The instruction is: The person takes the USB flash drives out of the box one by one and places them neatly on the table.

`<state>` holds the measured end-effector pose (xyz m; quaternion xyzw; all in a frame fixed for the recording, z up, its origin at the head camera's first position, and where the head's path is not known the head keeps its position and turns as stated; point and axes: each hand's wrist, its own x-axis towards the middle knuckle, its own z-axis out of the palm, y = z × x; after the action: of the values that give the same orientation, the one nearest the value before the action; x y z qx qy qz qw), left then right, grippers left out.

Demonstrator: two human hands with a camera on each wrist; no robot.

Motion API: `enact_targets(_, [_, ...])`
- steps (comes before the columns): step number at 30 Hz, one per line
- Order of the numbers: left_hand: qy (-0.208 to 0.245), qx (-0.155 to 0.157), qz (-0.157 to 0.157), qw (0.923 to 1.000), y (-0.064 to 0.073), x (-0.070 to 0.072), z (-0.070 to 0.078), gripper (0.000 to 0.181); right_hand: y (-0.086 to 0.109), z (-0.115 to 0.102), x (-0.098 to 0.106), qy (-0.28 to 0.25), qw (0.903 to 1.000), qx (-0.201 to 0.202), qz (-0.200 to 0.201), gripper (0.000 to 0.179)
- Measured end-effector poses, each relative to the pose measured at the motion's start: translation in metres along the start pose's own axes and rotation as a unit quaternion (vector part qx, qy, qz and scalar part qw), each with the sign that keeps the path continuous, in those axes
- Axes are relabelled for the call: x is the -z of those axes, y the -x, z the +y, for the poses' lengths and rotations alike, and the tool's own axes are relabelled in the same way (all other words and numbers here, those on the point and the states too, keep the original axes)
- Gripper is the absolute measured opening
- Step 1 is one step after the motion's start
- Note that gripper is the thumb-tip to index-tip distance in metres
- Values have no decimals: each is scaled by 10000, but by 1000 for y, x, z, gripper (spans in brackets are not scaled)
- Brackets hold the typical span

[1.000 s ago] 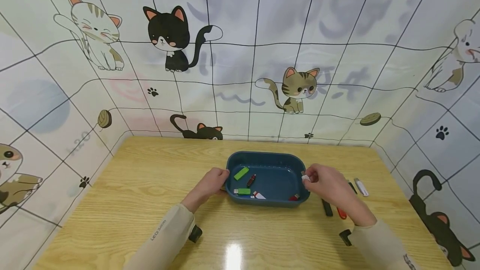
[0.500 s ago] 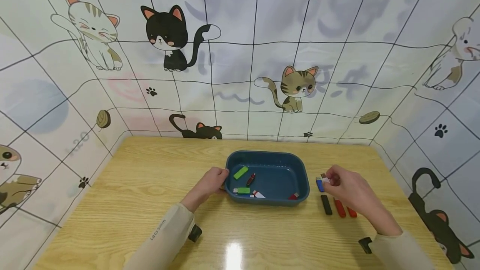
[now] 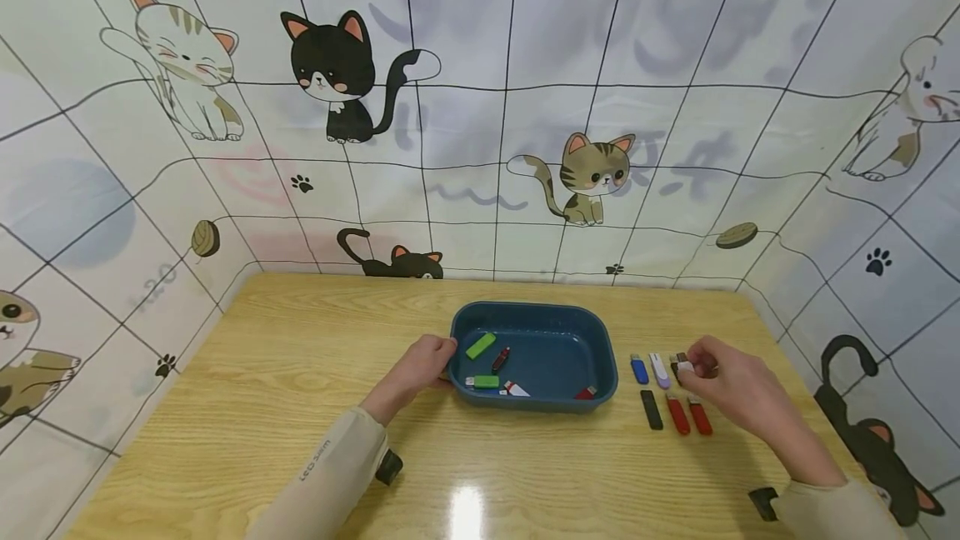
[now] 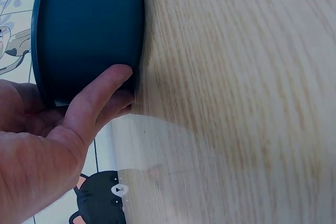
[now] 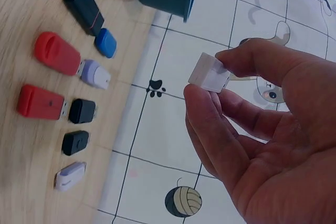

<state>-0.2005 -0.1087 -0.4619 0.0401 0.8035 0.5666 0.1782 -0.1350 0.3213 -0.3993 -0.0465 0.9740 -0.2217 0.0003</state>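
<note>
A dark blue plastic bin [image 3: 555, 352] stands on the table with several USB flash drives inside, among them a green flash drive [image 3: 481, 346] and a dark red one. My left hand [image 3: 420, 363] holds the bin's left end, thumb at the wall in the left wrist view. To the right of the bin, my right hand [image 3: 738, 390] pinches a white USB flash drive [image 5: 209, 73] between thumb and fingers, raised above the table. Below it lie flash drives in two rows: a blue drive [image 3: 639, 369], a white drive [image 3: 659, 371], a black drive [image 3: 651, 410] and two red ones [image 5: 58, 53].
The right wrist view shows two small black drives [image 5: 82, 110] and another white drive [image 5: 70, 176] at the row's end. Light wood table [image 3: 322, 340] extends left and in front of the bin. A cat-patterned sheet [image 3: 465, 123] rises behind and on both sides.
My right hand has moved right with the white flash drive, from the bin's right edge to over the rows of drives. The left hand and bin have stayed put.
</note>
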Motion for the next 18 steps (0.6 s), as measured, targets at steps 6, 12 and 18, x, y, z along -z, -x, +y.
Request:
enact_targets(6, [-32, -8, -23, 10000, 1, 0, 1, 40, 3, 18, 5, 43, 9996, -230, -140, 30])
enact_targets(12, [-31, -17, -87, 10000, 0, 0, 1, 38, 5, 40, 9, 52, 9978, -444, -484, 31])
enact_targets(18, [-50, 13, -37, 10000, 0, 0, 0, 35, 9, 55, 6, -10, 9937, -751, -826, 33])
